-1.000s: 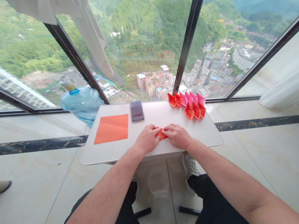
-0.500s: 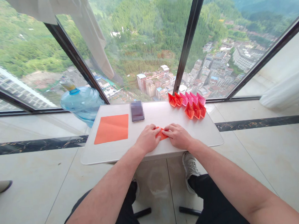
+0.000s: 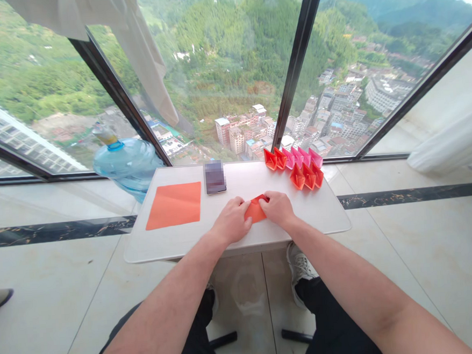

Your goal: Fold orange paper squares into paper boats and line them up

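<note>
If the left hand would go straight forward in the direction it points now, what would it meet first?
The folded orange paper, which the left hand seems to touch at its fingertips. Beyond that, probably the right hand, though depth is hard to judge here.

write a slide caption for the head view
Left hand and right hand hold a small orange paper at a white table

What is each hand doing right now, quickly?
Left hand: at the folded orange paper's left edge; whether it grips cannot be told.
Right hand: closed, pinching that paper's right side.
</note>
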`<state>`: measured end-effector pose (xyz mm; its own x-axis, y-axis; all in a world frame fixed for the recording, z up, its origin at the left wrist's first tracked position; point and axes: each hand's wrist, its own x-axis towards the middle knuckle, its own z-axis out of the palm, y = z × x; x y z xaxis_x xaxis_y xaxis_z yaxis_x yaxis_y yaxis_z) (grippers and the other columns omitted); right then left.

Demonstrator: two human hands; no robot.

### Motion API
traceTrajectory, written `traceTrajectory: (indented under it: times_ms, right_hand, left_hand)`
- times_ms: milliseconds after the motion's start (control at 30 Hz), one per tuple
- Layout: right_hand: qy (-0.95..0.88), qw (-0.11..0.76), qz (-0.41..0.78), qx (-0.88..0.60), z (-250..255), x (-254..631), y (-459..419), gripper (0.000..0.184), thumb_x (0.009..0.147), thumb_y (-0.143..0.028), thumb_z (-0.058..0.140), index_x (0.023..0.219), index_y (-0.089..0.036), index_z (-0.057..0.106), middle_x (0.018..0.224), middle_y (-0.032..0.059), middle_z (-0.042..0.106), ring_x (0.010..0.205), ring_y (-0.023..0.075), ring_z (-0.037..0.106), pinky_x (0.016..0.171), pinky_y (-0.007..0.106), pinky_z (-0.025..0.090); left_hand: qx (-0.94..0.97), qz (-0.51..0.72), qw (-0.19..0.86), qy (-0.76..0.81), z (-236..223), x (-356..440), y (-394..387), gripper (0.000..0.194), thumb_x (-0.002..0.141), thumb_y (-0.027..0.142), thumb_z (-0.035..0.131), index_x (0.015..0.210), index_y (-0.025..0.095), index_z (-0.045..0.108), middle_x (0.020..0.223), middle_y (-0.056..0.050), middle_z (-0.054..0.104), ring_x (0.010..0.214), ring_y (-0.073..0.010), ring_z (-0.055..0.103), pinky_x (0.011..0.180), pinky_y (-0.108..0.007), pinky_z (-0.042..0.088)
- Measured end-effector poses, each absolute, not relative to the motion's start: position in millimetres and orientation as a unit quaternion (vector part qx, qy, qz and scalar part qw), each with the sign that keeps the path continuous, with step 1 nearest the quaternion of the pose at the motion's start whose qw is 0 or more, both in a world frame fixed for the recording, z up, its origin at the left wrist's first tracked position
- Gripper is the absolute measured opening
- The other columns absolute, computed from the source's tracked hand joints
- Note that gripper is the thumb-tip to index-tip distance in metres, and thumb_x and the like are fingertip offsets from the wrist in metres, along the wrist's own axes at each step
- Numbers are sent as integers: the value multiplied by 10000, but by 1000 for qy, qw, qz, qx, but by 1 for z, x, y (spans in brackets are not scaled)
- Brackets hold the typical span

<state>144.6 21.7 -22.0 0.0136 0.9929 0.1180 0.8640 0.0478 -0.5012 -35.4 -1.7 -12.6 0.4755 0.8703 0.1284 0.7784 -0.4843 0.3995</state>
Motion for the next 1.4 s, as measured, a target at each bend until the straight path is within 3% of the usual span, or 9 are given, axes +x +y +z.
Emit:
traceTrajectory:
  times_ms: [233,500,700,1400]
  right_hand:
    - [-792,304,86,-522,-37,160,13,184,895,-177,598,932,-242,766,941,46,730,904,179,638,781,270,478]
    - [-894,238,-59,-375,-37,172,3,252,947,-120,523,1066,-214,724,1032,63,728,921,196,593,784,306,490]
    - [-906,232,-46,-352,-35,172,5,208,931,-113,549,980,-211,725,1020,60,723,930,195,581,797,307,494]
    - [-908,218,34,-357,-33,174,6,316,881,-62,532,1052,-221,745,1062,80,711,980,218,565,889,356,516]
  left_hand:
    - [847,160,148,486,-14,-36,0,389,834,213,561,1207,146,647,1081,-121,598,1050,-258,568,1010,-388,470]
    - [844,175,151,484,-14,-36,1,305,859,250,570,1131,153,669,1060,-121,608,1024,-245,590,1006,-388,478]
    - [842,185,147,485,-15,-37,-1,390,841,228,586,1220,154,638,1056,-115,616,1046,-259,584,1003,-402,479]
    - [855,176,130,470,-15,-35,-3,303,912,292,547,1164,236,705,1005,-89,597,971,-228,570,961,-376,471]
